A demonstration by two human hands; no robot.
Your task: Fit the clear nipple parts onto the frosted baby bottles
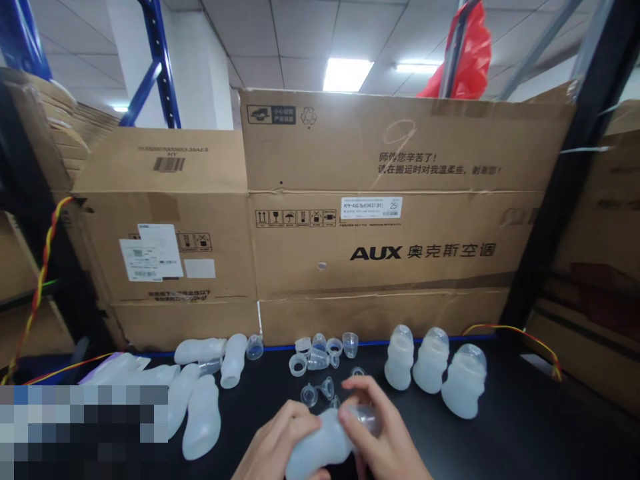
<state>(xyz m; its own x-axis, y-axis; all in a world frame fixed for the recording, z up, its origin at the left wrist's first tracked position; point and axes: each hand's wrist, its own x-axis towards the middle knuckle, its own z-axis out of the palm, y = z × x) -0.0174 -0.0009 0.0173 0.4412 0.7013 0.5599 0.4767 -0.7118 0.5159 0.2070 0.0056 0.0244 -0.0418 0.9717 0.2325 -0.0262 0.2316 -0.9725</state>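
At 6 o'clock on the black tabletop (525,427), the left hand (273,447) wraps a translucent silicone bottle (315,450) while the right hand (385,433) pinches its clear cap (367,419). Three capped bottles (433,370) stand at 2 o'clock, loose small caps (320,357) lie at 12 o'clock, uncapped bottles (203,407) at 9 o'clock, and cardboard boxes (350,220) wall the back.

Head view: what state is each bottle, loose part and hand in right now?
Held bottle: tilted, gripped by both hands.
Left hand: around the bottle body.
Right hand: on its clear cap end.
Three capped bottles: upright.
Uncapped bottles: lying down.
Loose caps and rings: scattered.
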